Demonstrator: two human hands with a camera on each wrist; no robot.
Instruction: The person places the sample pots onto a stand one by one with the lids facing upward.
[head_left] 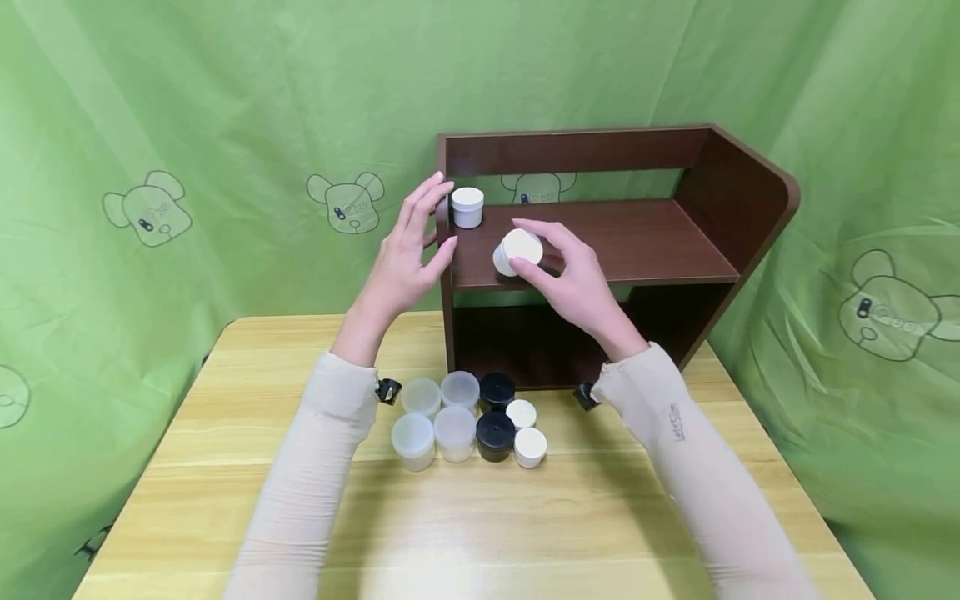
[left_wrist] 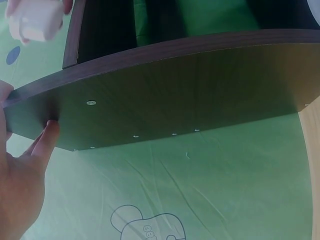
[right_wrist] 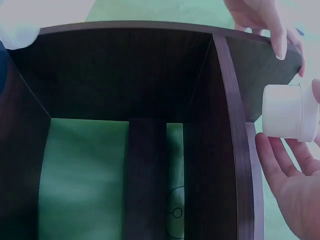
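Observation:
A dark brown wooden shelf (head_left: pixel 637 237) stands at the back of a wooden table (head_left: pixel 600 517). My right hand (head_left: pixel 534 254) grips a white lidded jar (head_left: pixel 517 250), tilted, just above the front left of the upper board; the right wrist view shows the same jar (right_wrist: pixel 287 117) lying sideways against my fingers (right_wrist: pixel 272 160). A second white jar (head_left: pixel 467 207) stands upright in the board's back left corner. My left hand (head_left: pixel 441 215) rests with straight fingers against the shelf's left side panel (left_wrist: pixel 175 90), its thumb (left_wrist: pixel 47 135) touching the panel.
In front of the shelf sits a cluster of small jars: several translucent ones (head_left: pixel 435 421), two black (head_left: pixel 495 433) and two white (head_left: pixel 528 446). Green cloth hangs behind and at both sides. The shelf's lower bay is dark.

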